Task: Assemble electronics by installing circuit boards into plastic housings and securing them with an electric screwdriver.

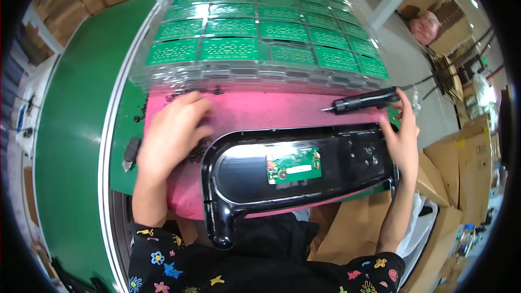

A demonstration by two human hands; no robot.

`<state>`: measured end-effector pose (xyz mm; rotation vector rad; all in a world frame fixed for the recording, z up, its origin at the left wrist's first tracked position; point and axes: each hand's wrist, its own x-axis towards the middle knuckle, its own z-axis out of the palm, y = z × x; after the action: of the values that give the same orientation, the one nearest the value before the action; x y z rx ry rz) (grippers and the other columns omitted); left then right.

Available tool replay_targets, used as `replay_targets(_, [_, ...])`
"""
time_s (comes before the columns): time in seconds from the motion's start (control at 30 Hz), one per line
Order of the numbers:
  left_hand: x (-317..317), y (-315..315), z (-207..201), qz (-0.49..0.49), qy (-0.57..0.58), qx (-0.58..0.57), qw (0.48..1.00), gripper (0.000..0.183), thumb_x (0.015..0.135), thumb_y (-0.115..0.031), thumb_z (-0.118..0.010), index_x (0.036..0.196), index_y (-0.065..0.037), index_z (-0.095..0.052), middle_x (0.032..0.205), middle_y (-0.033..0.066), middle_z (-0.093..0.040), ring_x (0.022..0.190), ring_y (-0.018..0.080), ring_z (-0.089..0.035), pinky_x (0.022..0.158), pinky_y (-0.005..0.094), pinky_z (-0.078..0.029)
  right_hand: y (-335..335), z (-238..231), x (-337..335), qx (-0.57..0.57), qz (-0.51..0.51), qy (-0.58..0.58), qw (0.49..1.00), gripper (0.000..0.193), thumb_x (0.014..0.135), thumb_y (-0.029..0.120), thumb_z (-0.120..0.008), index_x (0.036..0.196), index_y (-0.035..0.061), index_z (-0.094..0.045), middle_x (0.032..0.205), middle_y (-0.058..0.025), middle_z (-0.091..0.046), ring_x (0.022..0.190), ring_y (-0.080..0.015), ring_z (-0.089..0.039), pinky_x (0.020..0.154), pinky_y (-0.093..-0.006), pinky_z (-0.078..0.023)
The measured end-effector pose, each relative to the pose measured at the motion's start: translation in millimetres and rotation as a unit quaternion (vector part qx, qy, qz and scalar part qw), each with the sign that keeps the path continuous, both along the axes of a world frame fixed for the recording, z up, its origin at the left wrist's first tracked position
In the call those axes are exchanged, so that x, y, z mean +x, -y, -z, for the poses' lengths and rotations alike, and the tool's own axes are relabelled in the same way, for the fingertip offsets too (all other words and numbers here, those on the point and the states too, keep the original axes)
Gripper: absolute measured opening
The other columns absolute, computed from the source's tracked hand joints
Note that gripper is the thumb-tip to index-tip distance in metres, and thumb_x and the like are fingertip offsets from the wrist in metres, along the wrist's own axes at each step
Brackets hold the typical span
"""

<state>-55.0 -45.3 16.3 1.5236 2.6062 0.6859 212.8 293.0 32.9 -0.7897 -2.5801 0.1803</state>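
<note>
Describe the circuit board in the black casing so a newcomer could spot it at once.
Find the pink mat before the clear trays of green boards. Over its near side, a glossy black casing holds one green circuit board towards its middle. Unlike the boards in rows, this one lies alone and bears a white strip.

Black top (pixel 255 274), bursting with colour!
Flowers in blue, pink and yellow splash across the short left sleeve (pixel 157 272), orange and pink blooms light up the right sleeve (pixel 374 268), and both forearms (pixel 149 198) are bare!
</note>
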Motion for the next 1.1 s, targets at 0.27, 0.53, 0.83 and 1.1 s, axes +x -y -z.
replay_targets(0.27, [-21, 26, 9, -0.023, 0.092, -0.072, 0.993, 0.037, 0.058, 0.009, -0.079, 0.092, 0.001, -0.071, 0.091, 0.0153, -0.068, 0.081, 0.0288, -0.067, 0.073, 0.0389, -0.054, -63, 16, -27, -0.309, 0.042, -0.153, 0.938, 0.043, 0.097, 0.023, -0.066, 0.132, 0.0116, -0.044, 0.099, -0.0071, -0.06, 0.082, -0.0124, -0.061, 0.069, -0.0281, -0.051])
replay_targets(0.53, [-23, 19, 12, -0.063, 0.073, -0.069, 0.993, 0.017, 0.069, 0.008, -0.069, 0.085, 0.002, -0.07, 0.082, 0.0194, -0.069, 0.088, 0.0352, -0.067, 0.079, 0.0431, -0.052, 12, 37, -87, -0.371, -0.085, -0.438, 0.814, 0.059, 0.09, 0.003, -0.071, 0.135, 0.0008, -0.033, 0.119, -0.0125, -0.055, 0.108, -0.0199, -0.059, 0.096, -0.0343, -0.048])
replay_targets(0.83, [11, -23, -2, 0.127, 0.16, 0.228, 0.952, 0.009, 0.078, 0.002, -0.072, 0.087, 0.001, -0.07, 0.087, 0.0113, -0.07, 0.081, 0.0241, -0.069, 0.075, 0.0328, -0.053, 82, -11, -70, -0.659, -0.252, -0.516, 0.486, 0.026, 0.098, 0.038, -0.058, 0.103, 0.0121, -0.055, 0.076, 0.0029, -0.046, 0.073, -0.0144, -0.047, 0.088, -0.0401, -0.043])
replay_targets(1.1, [39, -31, 1, 0.258, 0.431, 0.286, 0.816, 0.012, 0.077, 0.01, -0.075, 0.085, 0.003, -0.072, 0.09, 0.0129, -0.071, 0.082, 0.0199, -0.07, 0.073, 0.0302, -0.056, 130, -19, -55, -0.67, -0.436, -0.44, 0.408, 0.025, 0.094, 0.034, -0.065, 0.102, 0.0154, -0.05, 0.077, 0.0058, -0.051, 0.071, -0.0094, -0.05, 0.084, -0.0339, -0.036])
